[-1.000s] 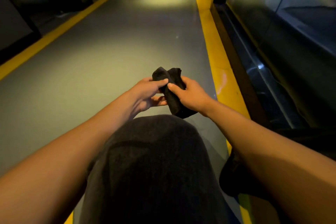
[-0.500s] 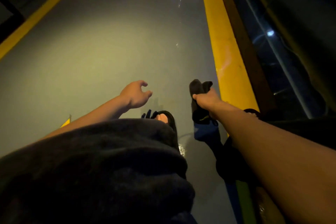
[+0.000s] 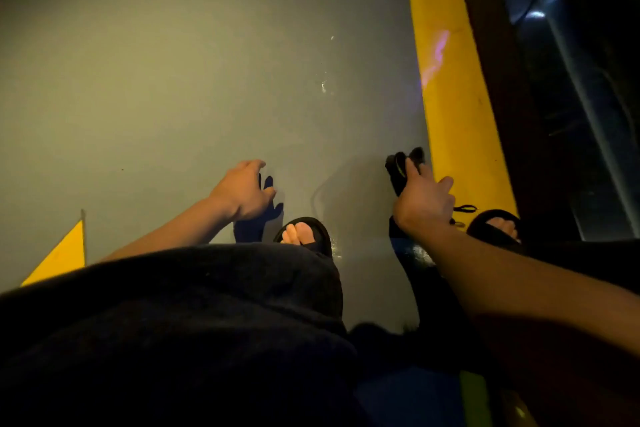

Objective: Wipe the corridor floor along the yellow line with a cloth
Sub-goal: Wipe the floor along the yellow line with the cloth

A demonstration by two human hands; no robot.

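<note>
Crouching lower than a second ago: head view has tipped from looking down the corridor to nearly straight down at the grey-green corridor floor [image 3: 173, 80].

Changes:
- Both hands were pinching the crumpled black cloth [image 3: 401, 166] together over the knee. They've split.
- Right hand [image 3: 422, 204] alone grips the cloth now, fingers curled round it, bunched end sticking out toward 12 o'clock. It has dropped to floor level, just beside the inner edge of the broad yellow painted line [image 3: 457, 114], which runs at its 3 o'clock. Can't tell whether cloth is actually touching the floor yet.
- Left hand [image 3: 242, 191] let go, holds nothing, fingers loosely curled, low over the floor well to 9 o'clock of the cloth; its shadow sits right under it, so close to or on the floor. Looks like a brace.

Also in view: toes in black slide sandals, left one [image 3: 304, 234] between the hands, right one [image 3: 495, 225] at 4 o'clock of the right hand, on the line's edge. Yellow triangle floor marking [image 3: 62, 256] at far 9 o'clock. Small bright specks on the floor at 11 o'clock of the cloth, possibly wet or dirt.

Read: prep finished, wiping not started. Next move likely press the cloth flat and stroke toward 12 o'clock along the line.
</note>
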